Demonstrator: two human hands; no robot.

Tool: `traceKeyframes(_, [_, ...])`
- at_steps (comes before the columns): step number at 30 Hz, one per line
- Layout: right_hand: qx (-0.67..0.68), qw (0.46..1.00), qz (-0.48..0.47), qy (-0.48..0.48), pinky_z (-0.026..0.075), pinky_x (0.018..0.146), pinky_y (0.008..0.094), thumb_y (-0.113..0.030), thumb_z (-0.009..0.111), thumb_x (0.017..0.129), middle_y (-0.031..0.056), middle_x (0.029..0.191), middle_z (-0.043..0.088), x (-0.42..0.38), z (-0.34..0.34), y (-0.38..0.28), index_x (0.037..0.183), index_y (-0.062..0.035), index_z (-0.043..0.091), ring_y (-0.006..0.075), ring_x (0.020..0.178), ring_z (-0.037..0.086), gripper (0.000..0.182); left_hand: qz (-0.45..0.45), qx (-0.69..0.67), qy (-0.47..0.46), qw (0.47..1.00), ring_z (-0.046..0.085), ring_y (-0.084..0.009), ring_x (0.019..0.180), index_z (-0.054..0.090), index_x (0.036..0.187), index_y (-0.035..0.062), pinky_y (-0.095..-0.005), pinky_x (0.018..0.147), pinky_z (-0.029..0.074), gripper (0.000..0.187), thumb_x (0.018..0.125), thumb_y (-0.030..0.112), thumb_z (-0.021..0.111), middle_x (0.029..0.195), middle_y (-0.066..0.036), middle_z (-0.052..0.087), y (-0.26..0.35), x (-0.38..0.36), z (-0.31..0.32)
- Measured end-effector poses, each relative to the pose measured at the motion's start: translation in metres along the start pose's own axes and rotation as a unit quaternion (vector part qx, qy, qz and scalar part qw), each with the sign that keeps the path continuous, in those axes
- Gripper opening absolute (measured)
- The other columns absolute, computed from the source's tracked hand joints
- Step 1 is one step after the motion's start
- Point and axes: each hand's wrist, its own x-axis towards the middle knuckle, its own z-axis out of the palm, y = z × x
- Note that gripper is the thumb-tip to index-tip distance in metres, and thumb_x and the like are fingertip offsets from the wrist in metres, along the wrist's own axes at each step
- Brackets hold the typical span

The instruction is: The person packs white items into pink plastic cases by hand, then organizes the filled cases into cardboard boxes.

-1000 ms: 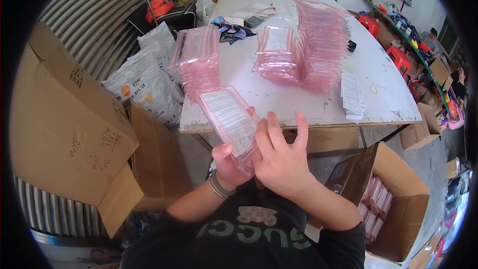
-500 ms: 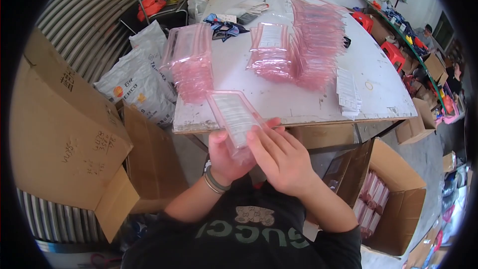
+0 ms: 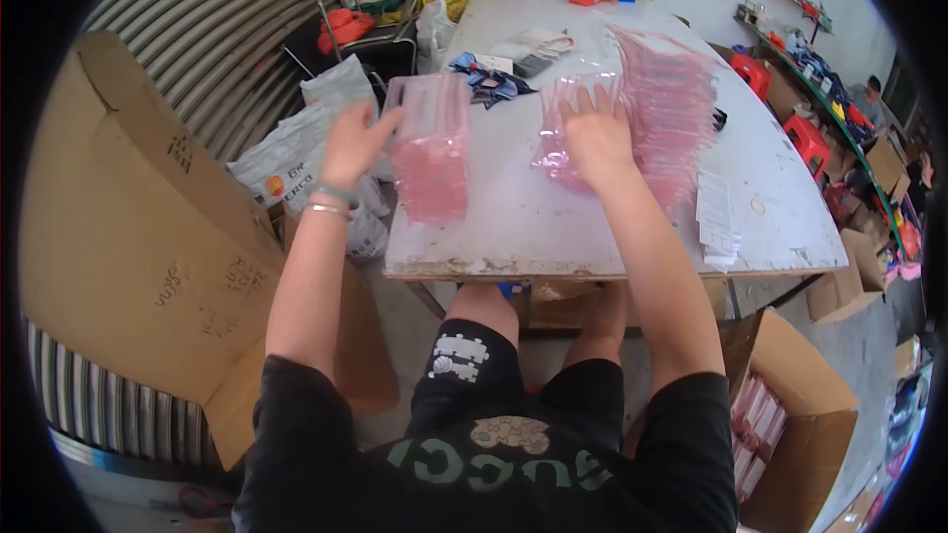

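My left hand (image 3: 357, 145) hovers with its fingers apart beside the left stack of pink-edged clear packages (image 3: 432, 178), fingertips right at the stack's upper left edge. My right hand (image 3: 596, 135) lies with spread fingers on top of the middle stack of pink packages (image 3: 561, 160), covering part of the uppermost one. Right against that stack stands a longer, taller row of pink packages (image 3: 671, 109). A pile of white printed cards (image 3: 716, 217) lies near the front edge, to the right of these packages.
The white table (image 3: 533, 237) has a worn front edge. Dark blue cloth (image 3: 491, 82) lies behind the stacks. A large cardboard box (image 3: 148, 257) and white sacks (image 3: 296, 153) stand left; an opened carton (image 3: 805, 434) holding pink packages sits low at right. Red stools (image 3: 808, 143) are beyond.
The pink package that both hands held over the table's front edge has left them. My left hand has moved to the left stack, my right hand forward onto the middle stack.
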Motion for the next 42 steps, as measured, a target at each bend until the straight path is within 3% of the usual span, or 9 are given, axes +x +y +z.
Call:
traceKeyframes(2, [0.047,0.999,0.002,0.009,0.034,0.111,0.056,-0.022,0.071,0.08,0.0203,0.142,0.052,-0.013,-0.023,-0.008,0.117,-0.0016,0.065,0.0385,0.131,0.05,0.042,-0.062,0.045,-0.16,0.984,0.066,-0.0266,0.083,0.068,0.108,-0.0041,-0.0376,0.075,0.052,0.062,0.073,0.046,0.08,0.098,-0.016,0.068,0.001,0.018,0.002])
traceKeyframes(8, [0.278,0.951,-0.103,0.087,0.039,0.106,0.0482,-0.021,0.076,0.079,0.02,0.141,0.054,-0.018,-0.059,-0.068,0.13,-0.0044,0.059,0.0366,0.128,0.052,0.056,-0.068,-0.063,-0.023,0.995,0.065,-0.0212,0.074,0.06,0.12,-0.0074,-0.0333,0.065,0.051,0.058,0.081,0.033,0.075,0.09,-0.007,0.068,0.006,0.019,0.008])
traceKeyframes(11, [0.383,0.896,-0.098,0.203,0.041,0.101,0.0489,-0.019,0.074,0.078,0.0177,0.136,0.058,-0.017,-0.082,-0.091,0.124,-0.0035,0.062,0.0362,0.125,0.052,0.05,-0.143,-0.518,-0.127,0.834,0.062,-0.0149,0.071,0.056,0.127,-0.005,-0.0267,0.06,0.05,0.046,0.087,0.016,0.065,0.088,-0.004,0.066,0.002,0.027,-0.029])
traceKeyframes(15, [0.305,0.891,-0.162,0.294,0.047,0.091,0.0483,-0.014,0.072,0.074,0.0183,0.12,0.065,-0.034,-0.13,-0.104,0.114,-0.0018,0.067,0.0357,0.111,0.059,0.042,-0.186,-0.656,-0.129,0.72,0.061,-0.012,0.071,0.057,0.13,0.0008,-0.0248,0.064,0.053,0.041,0.089,0.009,0.057,0.1,-0.005,0.065,0.093,-0.064,-0.058])
traceKeyframes(20, [0.428,0.818,-0.186,0.337,0.055,0.07,0.0403,-0.003,0.074,0.063,0.0184,0.093,0.067,-0.07,-0.143,-0.108,0.103,0.0008,0.072,0.0328,0.086,0.066,0.04,-0.209,-0.801,-0.212,0.519,0.06,-0.0348,0.116,0.041,0.143,0.0067,-0.0448,0.092,0.052,0.061,0.094,0.036,0.059,0.139,-0.021,0.053,0.132,-0.15,-0.067])
traceKeyframes(24, [0.458,0.827,-0.173,0.277,0.054,0.071,0.0414,0.003,0.073,0.073,0.019,0.105,0.065,-0.113,-0.154,-0.114,0.106,-0.0006,0.07,0.0347,0.09,0.064,0.034,-0.26,-0.828,-0.229,0.44,0.047,-0.0382,0.132,0.032,0.15,0.0037,-0.0547,0.111,0.036,0.095,0.084,0.067,0.059,0.145,-0.023,0.044,0.13,-0.195,-0.038])
traceKeyframes(26, [0.39,0.852,-0.137,0.322,0.053,0.079,0.0446,0.004,0.071,0.082,0.0204,0.115,0.063,-0.131,-0.152,-0.115,0.11,-0.0002,0.069,0.0382,0.096,0.062,0.028,-0.244,-0.802,-0.176,0.517,0.047,-0.0345,0.132,0.031,0.149,0.0046,-0.0512,0.111,0.038,0.094,0.087,0.072,0.053,0.137,-0.019,0.05,0.151,-0.213,-0.032])
traceKeyframes(32, [0.137,0.866,-0.232,0.421,0.046,0.07,0.0407,-0.001,0.073,0.083,0.0179,0.117,0.06,-0.151,-0.161,-0.101,0.111,-0.0065,0.07,0.0318,0.09,0.06,0.029,-0.27,-0.839,-0.147,0.449,0.052,-0.029,0.125,0.04,0.145,0.0047,-0.0416,0.104,0.043,0.089,0.089,0.073,0.048,0.131,-0.012,0.053,0.17,-0.24,-0.023])
traceKeyframes(42, [0.238,0.865,-0.172,0.406,0.047,0.071,0.0409,0.005,0.072,0.08,0.015,0.094,0.066,-0.16,-0.19,-0.123,0.106,0.0037,0.068,0.0304,0.081,0.062,0.027,-0.276,-0.815,-0.091,0.501,0.054,-0.0271,0.12,0.037,0.144,0.0047,-0.0398,0.098,0.048,0.084,0.089,0.065,0.059,0.127,-0.013,0.051,0.186,-0.254,-0.039])
